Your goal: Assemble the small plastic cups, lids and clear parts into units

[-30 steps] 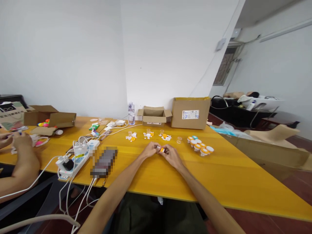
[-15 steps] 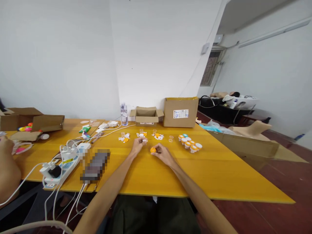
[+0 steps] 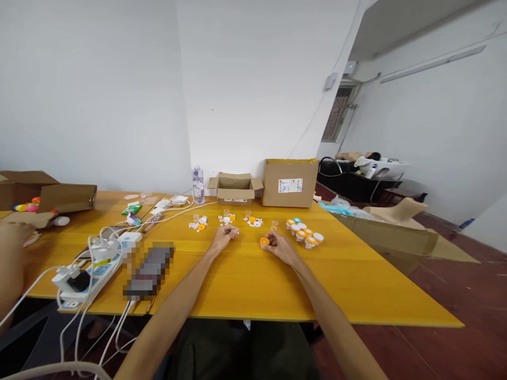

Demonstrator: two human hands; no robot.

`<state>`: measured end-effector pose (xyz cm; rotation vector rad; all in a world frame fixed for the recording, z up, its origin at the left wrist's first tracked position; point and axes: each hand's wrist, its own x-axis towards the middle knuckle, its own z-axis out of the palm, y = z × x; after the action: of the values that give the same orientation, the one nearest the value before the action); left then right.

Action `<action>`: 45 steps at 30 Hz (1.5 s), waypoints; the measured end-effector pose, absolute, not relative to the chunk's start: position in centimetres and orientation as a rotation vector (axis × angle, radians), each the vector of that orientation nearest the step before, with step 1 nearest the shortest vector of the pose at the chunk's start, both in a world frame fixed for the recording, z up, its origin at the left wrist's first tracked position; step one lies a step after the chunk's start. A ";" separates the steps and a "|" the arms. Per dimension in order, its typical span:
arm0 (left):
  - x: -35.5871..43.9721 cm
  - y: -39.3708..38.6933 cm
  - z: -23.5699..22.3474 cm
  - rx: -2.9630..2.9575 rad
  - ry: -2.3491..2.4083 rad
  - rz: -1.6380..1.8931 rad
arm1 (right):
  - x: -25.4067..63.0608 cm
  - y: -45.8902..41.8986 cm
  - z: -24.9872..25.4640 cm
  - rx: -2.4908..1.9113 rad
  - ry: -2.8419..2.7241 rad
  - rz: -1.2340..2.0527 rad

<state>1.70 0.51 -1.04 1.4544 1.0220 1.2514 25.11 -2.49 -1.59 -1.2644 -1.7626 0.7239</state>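
Observation:
My right hand (image 3: 279, 246) grips a small round orange cap (image 3: 264, 241) just above the table, left of a cluster of orange-, white- and teal-topped small containers (image 3: 304, 232). My left hand (image 3: 225, 238) is closed, fingertips pinched on a small white piece (image 3: 237, 232) too tiny to name. Beyond the hands lie three little groups of white and orange parts: a left group (image 3: 198, 224), a middle group (image 3: 227, 218) and a right group (image 3: 253, 222), each with a clear cup. Two clear rings (image 3: 274, 224) rest near my right hand.
Behind stand an open cardboard box (image 3: 235, 199), a larger carton (image 3: 290, 195) and a water bottle (image 3: 198, 184). To the left are a power strip (image 3: 95, 274) with cables and a blurred dark device (image 3: 151, 269). Another person's arm (image 3: 10, 264) is at far left.
My hands, together at first, have drawn apart. The right hand has carried the orange cap towards the container cluster; the left holds the white piece. The view has turned to the right.

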 end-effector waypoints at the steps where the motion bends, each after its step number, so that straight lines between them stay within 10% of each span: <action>1: 1.7 0.6 -1.1 1.460 1.022 1.251 | 25.4 -2.5 -1.7 -1.271 -1.778 0.718; 13: 1.8 0.8 -1.6 1.436 1.055 1.245 | 27.5 1.6 -1.1 -1.676 -1.767 0.000; 45: 2.3 0.5 -3.4 1.552 1.014 1.146 | 26.6 8.3 -2.7 -1.944 -1.775 -0.120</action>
<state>2.27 0.51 -3.36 1.5518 1.0136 1.1463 26.63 8.30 -2.67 -1.9440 -1.7751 -0.1204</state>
